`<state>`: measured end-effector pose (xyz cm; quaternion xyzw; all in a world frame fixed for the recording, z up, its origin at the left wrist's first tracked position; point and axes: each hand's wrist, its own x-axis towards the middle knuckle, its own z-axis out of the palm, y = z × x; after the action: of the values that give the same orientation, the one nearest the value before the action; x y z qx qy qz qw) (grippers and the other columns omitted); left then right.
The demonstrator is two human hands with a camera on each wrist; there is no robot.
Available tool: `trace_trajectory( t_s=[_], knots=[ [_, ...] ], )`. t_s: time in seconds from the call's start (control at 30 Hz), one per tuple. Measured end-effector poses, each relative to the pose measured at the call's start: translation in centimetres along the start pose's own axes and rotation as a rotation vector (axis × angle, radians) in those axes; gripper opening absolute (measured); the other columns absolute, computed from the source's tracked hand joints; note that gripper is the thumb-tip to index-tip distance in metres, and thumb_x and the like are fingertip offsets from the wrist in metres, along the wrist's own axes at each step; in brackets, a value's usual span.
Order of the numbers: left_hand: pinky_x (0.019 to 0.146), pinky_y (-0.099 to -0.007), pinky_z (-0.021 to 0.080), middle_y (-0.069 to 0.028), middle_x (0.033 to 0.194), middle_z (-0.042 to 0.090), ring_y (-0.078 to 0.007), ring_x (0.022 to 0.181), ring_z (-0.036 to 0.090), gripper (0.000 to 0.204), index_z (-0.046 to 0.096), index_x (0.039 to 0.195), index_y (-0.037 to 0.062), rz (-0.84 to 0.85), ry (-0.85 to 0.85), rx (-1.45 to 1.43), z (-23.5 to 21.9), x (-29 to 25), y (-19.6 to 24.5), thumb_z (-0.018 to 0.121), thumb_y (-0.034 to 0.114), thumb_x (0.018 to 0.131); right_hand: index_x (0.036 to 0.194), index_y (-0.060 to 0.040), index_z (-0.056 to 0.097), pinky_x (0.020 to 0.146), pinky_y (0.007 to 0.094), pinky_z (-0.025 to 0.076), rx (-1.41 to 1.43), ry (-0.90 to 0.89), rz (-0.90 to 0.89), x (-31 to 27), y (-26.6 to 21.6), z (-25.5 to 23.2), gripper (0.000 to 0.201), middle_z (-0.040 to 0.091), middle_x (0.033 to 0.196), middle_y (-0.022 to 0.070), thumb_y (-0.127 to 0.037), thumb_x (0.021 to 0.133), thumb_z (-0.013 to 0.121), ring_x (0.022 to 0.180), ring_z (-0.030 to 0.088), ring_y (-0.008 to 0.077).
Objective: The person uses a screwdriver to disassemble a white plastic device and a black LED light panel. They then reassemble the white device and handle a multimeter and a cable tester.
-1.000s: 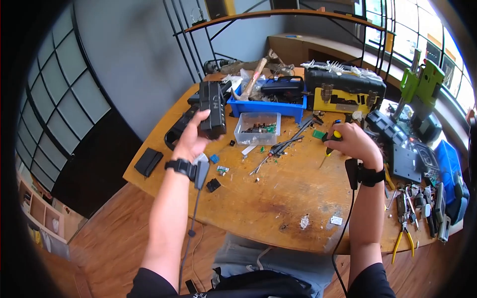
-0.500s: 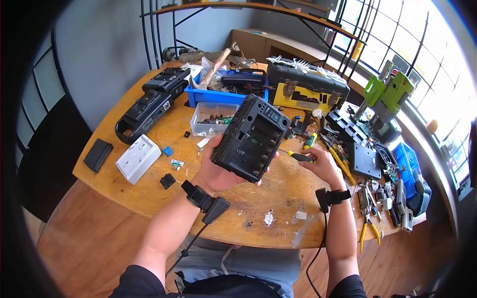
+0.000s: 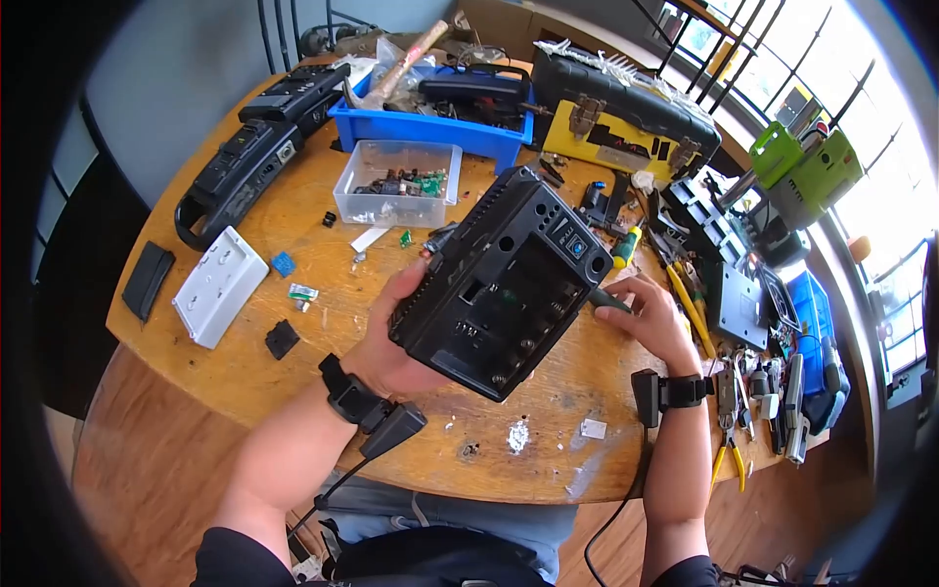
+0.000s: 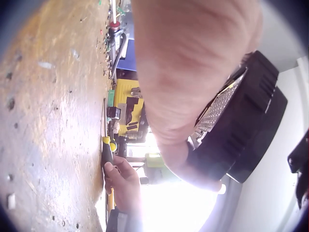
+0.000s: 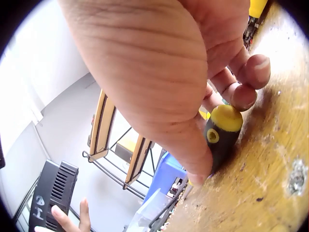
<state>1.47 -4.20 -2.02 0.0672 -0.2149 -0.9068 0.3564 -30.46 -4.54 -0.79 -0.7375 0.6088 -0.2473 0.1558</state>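
Note:
My left hand grips a black plastic housing from its left side and underneath, raised over the table. The hollow compartment of the housing, with metal spring contacts, faces up towards the head camera. In the left wrist view, a perforated metal surface shows at its side. My right hand holds a screwdriver with a dark and yellow handle, low over the table to the right of the housing. Its shaft is hidden behind the housing in the head view; the left wrist view shows it.
At left lie a white plastic shell, a flat black piece and a long black device. A clear bin of small parts stands before a blue crate. Pliers and another screwdriver lie at right.
The black housing has come from the far left to the middle, turned from edge-on to show its hollow compartment. My right hand has brought the screwdriver beside it. The head view has shifted.

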Motion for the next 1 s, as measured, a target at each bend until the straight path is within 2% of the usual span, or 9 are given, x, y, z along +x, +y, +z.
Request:
trace_trajectory(
  t_s=[0.07,0.2,0.27,0.33,0.4,0.57,0.73,0.83,1.0],
  knots=[
    [0.078,-0.0532,0.053,-0.0343,0.146,0.025,-0.0470,0.111,0.055,0.099,0.018,0.152,0.0163,-0.030,0.011,-0.055,-0.2,0.0,-0.2,0.047,0.075,0.078,0.092,-0.0034,0.069,0.058,0.0268,0.041,0.084,0.073,0.044,0.0,0.1,0.0,0.028,0.062,0.084,0.0057,-0.024,0.076,0.078,0.061,0.051,0.0111],
    [0.082,-0.0548,0.052,-0.0335,0.146,0.026,-0.0463,0.114,0.053,0.097,0.020,0.151,0.0159,-0.054,0.061,-0.049,-0.2,0.1,-0.5,0.044,0.077,0.079,0.091,-0.0021,0.068,0.051,0.0246,0.035,0.235,0.174,0.094,0.0,1.0,-0.2,0.023,0.059,0.080,0.0021,-0.023,0.083,0.072,0.058,0.047,0.0058],
    [0.085,-0.0543,0.051,-0.0318,0.146,0.028,-0.0445,0.116,0.053,0.095,0.022,0.150,0.0153,-0.058,0.069,-0.051,0.3,-0.1,-0.5,0.042,0.077,0.080,0.091,0.0006,0.066,0.050,0.0229,0.035,0.626,0.125,0.298,-0.7,-1.8,-1.0,0.024,0.058,0.074,0.0008,-0.023,0.088,0.067,0.054,0.046,0.0052],
    [0.103,-0.0432,0.041,-0.0141,0.136,0.052,-0.0273,0.123,0.052,0.062,0.041,0.140,0.0067,-0.027,-0.060,-0.110,1.1,-0.5,-0.4,0.046,0.049,0.095,0.092,0.0017,0.064,0.050,0.0216,0.038,0.684,0.095,0.219,-1.1,-3.4,-0.6,0.030,0.058,0.069,0.0015,-0.028,0.094,0.061,0.053,0.049,0.0064],
    [0.102,-0.0408,0.041,-0.0142,0.133,0.053,-0.0255,0.121,0.053,0.064,0.041,0.140,0.0051,-0.014,-0.048,-0.017,1.1,-0.8,-0.5,0.049,0.050,0.094,0.098,0.0015,0.061,0.052,0.0225,0.044,0.920,0.012,0.095,-1.7,-4.9,0.2,0.035,0.060,0.069,0.0041,-0.033,0.096,0.056,0.056,0.055,0.0094],
    [0.101,-0.0339,0.042,-0.0136,0.127,0.055,-0.0190,0.118,0.054,0.075,0.035,0.143,0.0029,-0.097,-0.131,0.329,1.4,-0.8,-0.1,0.057,0.050,0.090,0.135,0.0005,0.036,0.064,0.0313,0.055,1.180,-0.280,-0.081,-2.5,-5.9,2.8,0.080,0.058,0.115,0.0116,-0.057,0.085,0.060,0.092,0.064,0.0203],
    [0.105,-0.0340,0.037,-0.0163,0.137,0.043,-0.0215,0.125,0.046,0.095,0.013,0.150,0.0046,-0.004,-0.113,0.561,2.9,-0.2,-0.4,0.073,0.034,0.082,0.144,-0.0016,0.023,0.064,0.0334,0.057,1.194,-0.231,0.004,-3.2,-7.5,3.0,0.103,0.052,0.126,0.0112,-0.065,0.075,0.066,0.103,0.061,0.0225],
    [0.106,-0.0355,0.035,-0.0174,0.138,0.042,-0.0237,0.127,0.044,0.103,0.012,0.150,0.0049,0.055,-0.058,0.588,2.9,0.0,-1.2,0.081,0.023,0.076,0.146,-0.0021,0.020,0.074,0.0337,0.056,1.205,-0.195,0.024,-3.5,-7.9,3.0,0.108,0.048,0.132,0.0111,-0.067,0.073,0.067,0.111,0.057,0.0212],
    [0.107,-0.0353,0.034,-0.0164,0.139,0.042,-0.0227,0.127,0.044,0.107,0.017,0.149,0.0039,0.144,-0.012,0.785,3.3,-0.1,-1.5,0.085,0.023,0.070,0.147,-0.0014,0.019,0.105,0.0352,0.036,1.199,-0.107,0.071,-3.5,-8.5,2.8,0.112,0.043,0.137,0.0112,-0.062,0.070,0.074,0.128,0.043,0.0199]
  ],
)
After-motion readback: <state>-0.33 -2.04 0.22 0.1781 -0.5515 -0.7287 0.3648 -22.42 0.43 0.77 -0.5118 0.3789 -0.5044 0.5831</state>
